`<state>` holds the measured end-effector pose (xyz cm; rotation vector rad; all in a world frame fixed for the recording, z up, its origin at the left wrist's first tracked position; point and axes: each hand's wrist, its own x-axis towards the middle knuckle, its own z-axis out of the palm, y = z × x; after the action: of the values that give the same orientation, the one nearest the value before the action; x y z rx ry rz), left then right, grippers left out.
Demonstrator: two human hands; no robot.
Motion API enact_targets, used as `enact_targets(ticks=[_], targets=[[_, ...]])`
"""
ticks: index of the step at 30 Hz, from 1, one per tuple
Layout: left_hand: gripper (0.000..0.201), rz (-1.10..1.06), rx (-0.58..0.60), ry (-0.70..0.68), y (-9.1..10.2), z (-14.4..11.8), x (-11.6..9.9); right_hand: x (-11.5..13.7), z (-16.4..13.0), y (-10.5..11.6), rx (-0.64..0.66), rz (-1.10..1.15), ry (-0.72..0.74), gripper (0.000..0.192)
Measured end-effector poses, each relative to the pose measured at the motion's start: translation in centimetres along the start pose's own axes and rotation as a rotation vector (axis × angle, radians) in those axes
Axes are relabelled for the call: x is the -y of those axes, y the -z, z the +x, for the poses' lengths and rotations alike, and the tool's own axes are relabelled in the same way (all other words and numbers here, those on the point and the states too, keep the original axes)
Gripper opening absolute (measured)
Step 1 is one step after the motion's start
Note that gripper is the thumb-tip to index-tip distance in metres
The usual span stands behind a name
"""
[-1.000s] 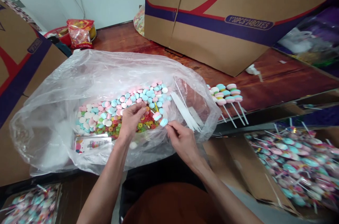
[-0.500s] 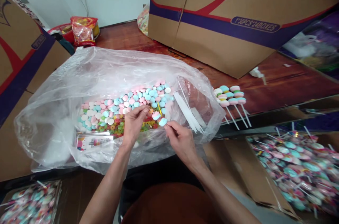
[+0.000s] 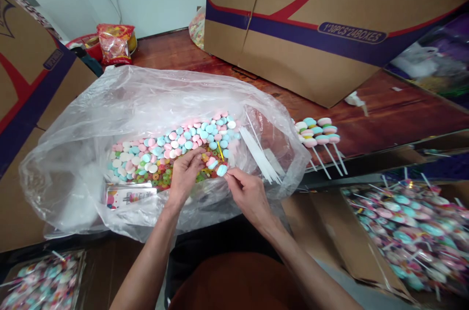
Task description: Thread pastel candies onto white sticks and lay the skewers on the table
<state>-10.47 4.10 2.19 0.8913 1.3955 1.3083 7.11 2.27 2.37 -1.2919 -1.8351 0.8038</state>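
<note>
Nearer the left hand (image 3: 185,173) now: pale-blue round candy (image 3: 222,170), right fingers (image 3: 231,178) pinching.

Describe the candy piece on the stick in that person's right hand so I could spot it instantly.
Start at the big clear plastic bag full of pastel candy discs on the wooden table. At its near edge, the right hand pinches a thin stick; at the stick's tip sits a light blue disc. Unlike the loose discs around it, it is on a stick, raised above the pile.
</note>
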Motion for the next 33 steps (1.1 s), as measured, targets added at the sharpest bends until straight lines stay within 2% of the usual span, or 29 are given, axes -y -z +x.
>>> enact_targets(ticks=[3,7,12,15,18,21,23,25,28,30,33], targets=[[0.041,-0.061,0.004,0.049,0.3,-0.2,-0.2,-0.1,-0.1,-0.2,-0.025,-0.003,0.012,0.028],[0.063,-0.169,0.022,0.199,0.6,-0.6,-0.5,-0.4,-0.5,-0.6,-0.030,0.029,0.057,0.027],[0.062,-0.150,0.102,0.273,0.3,-1.2,-0.2,0.0,-0.3,-0.7,-0.029,0.028,0.057,0.027],[0.059,-0.146,0.093,0.255,0.0,-1.4,0.2,0.3,0.4,-0.5,0.011,0.035,0.048,0.025],[0.057,-0.130,0.046,0.142,-0.2,-1.1,0.2,0.2,0.8,-0.6,0.033,0.088,0.012,0.026],[0.044,0.010,-0.022,0.008,-0.4,0.0,-0.4,-0.2,0.4,-0.9,-0.027,0.168,-0.067,0.030],[0.034,0.228,-0.108,-0.142,-0.4,1.2,-1.0,-0.5,0.0,-1.0,-0.075,0.219,-0.114,0.030],[0.025,0.522,-0.158,-0.349,-0.5,2.6,-1.5,-0.7,-0.3,-1.1,-0.094,0.261,-0.143,0.028],[0.026,0.921,-0.088,-0.577,-0.8,4.4,-1.9,-0.8,-0.5,-1.1,-0.091,0.295,-0.159,0.027],[0.029,1.065,-0.044,-0.619,-1.1,5.3,-1.7,-0.8,-0.5,-1.1,-0.090,0.301,-0.161,0.026],[0.028,1.059,-0.073,-0.611,-1.2,6.1,-1.3,-0.9,-0.4,-1.2,-0.095,0.300,-0.151,0.026]])
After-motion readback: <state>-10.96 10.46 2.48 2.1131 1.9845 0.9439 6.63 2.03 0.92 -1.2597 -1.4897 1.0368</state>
